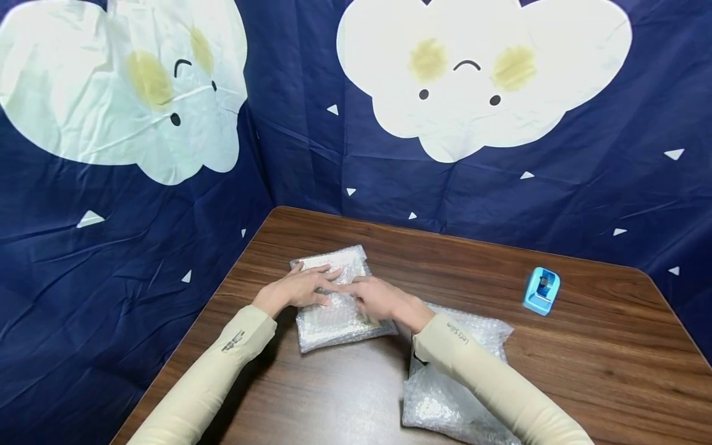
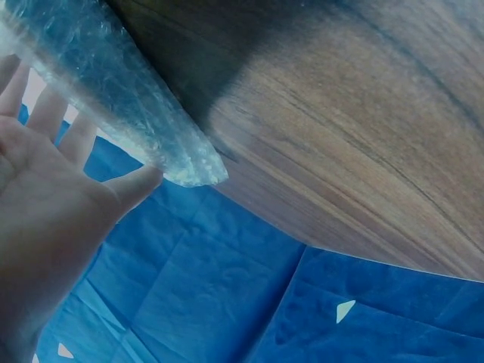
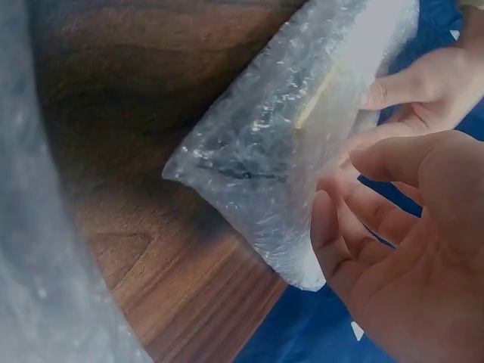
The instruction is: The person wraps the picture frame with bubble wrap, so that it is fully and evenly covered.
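A flat item in clear bubble wrap (image 1: 328,330) lies on the wooden table at centre left of the head view. My left hand (image 1: 299,289) rests on it with fingers spread and straight. From the other side, my right hand (image 1: 384,300) touches the wrap, its fingertips close to the left fingers. In the right wrist view, that hand's thumb and fingers are loosely bent and apart at the edge of the bubble-wrapped package (image 3: 249,144). A yellowish strip shows through the wrap there. The left wrist view has the left thumb at the package's corner (image 2: 193,166).
A larger sheet or pouch of bubble wrap (image 1: 436,395) lies under the right forearm. Farther right on the table (image 1: 601,334) stands a small blue tape dispenser (image 1: 541,290). Dark blue cloth (image 1: 300,154) with white clouds hangs behind and to the left.
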A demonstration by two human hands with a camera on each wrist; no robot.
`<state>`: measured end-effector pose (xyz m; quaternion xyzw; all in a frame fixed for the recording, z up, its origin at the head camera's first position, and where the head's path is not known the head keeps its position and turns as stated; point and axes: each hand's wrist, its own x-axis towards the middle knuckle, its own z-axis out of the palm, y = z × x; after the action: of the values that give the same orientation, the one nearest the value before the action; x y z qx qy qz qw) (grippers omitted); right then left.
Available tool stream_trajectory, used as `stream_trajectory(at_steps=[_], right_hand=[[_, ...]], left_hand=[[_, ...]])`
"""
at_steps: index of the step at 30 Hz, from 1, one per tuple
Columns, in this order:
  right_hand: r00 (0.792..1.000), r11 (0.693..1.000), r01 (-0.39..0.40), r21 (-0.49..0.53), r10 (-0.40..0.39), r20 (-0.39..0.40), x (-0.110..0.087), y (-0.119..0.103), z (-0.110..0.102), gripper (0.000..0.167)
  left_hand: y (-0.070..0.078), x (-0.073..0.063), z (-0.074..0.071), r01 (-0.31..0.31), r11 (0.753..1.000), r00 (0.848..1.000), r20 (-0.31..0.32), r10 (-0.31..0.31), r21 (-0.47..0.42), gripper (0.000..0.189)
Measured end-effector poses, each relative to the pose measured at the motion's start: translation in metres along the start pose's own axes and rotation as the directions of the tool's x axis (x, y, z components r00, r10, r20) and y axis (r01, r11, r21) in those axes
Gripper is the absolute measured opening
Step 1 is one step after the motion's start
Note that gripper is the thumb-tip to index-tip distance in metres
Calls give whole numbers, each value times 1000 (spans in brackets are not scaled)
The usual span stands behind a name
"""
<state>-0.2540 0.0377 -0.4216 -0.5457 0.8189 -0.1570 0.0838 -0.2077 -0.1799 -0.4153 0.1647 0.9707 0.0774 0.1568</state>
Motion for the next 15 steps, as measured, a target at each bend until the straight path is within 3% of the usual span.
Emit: stream_trajectory(at_steps=[5, 8, 15], right_hand=[[998, 987, 67, -149, -65, 20, 2, -3, 2, 49], [996, 967, 72, -243, -56, 70, 2, -7, 1, 46], [986, 899, 106, -425, -41, 160, 5, -19, -5, 42]], left_hand=[[1, -1, -1, -8, 1000, 1000, -5, 8, 12, 51], [1, -1, -2, -11, 1000, 1000, -5, 11, 11, 51], [2, -3, -2, -2, 1000, 1000, -3, 2, 12, 51]])
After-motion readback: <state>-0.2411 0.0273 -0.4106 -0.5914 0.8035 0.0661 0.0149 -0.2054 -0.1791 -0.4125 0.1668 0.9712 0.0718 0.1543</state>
